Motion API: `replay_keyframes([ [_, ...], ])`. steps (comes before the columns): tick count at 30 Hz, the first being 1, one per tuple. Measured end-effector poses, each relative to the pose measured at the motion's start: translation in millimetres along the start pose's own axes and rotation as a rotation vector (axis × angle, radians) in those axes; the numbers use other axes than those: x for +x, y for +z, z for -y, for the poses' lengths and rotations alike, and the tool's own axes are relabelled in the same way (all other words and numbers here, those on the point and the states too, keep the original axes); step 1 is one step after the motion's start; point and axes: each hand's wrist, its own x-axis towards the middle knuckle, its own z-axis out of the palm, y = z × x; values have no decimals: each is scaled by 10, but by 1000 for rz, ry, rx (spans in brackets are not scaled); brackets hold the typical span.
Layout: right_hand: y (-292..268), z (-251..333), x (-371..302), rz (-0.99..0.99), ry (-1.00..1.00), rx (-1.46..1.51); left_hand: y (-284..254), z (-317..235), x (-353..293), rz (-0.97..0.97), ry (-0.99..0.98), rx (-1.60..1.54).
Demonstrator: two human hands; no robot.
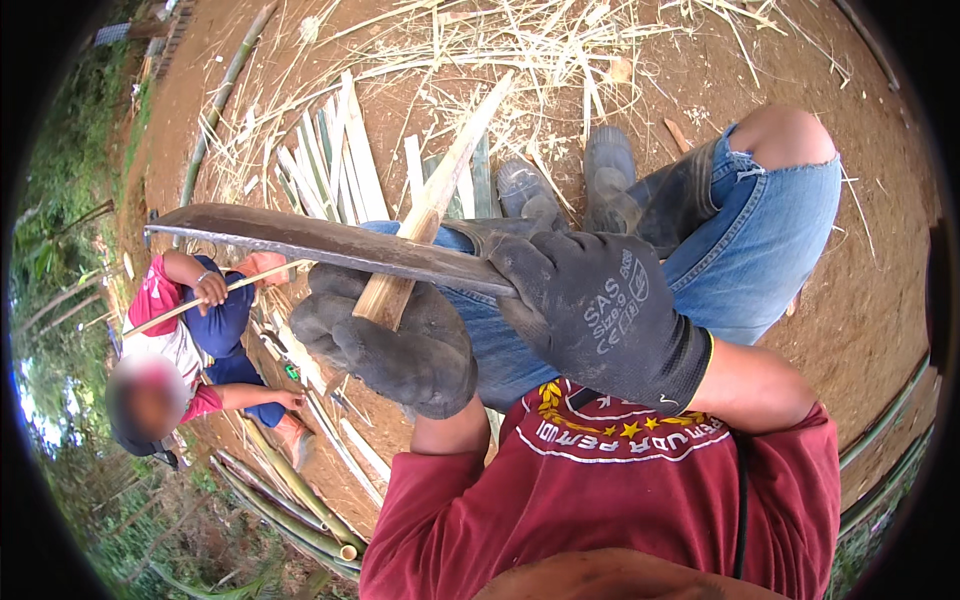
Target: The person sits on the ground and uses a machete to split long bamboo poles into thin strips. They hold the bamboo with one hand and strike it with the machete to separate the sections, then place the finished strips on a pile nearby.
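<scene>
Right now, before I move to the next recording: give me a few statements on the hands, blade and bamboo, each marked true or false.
1. The right hand wears a dark glove and grips the big blade. True.
2. The left hand is bare. False: it is gloved and holds a bamboo strip.
3. The blade lies across the bamboo strip. True.
4. Nobody else is in view. False: another person sits at the left, handling a thin strip.

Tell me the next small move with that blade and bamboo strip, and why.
Probably push the long dark steel blade further along the pale split bamboo strip: the right gloved hand grips its handle, the left gloved hand clasps the strip beneath it.
</scene>
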Motion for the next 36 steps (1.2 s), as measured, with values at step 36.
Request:
replay_keyframes([
  [36, 939, -693, -19, 41, 64, 111, -6, -15, 164, 30, 10, -71],
])
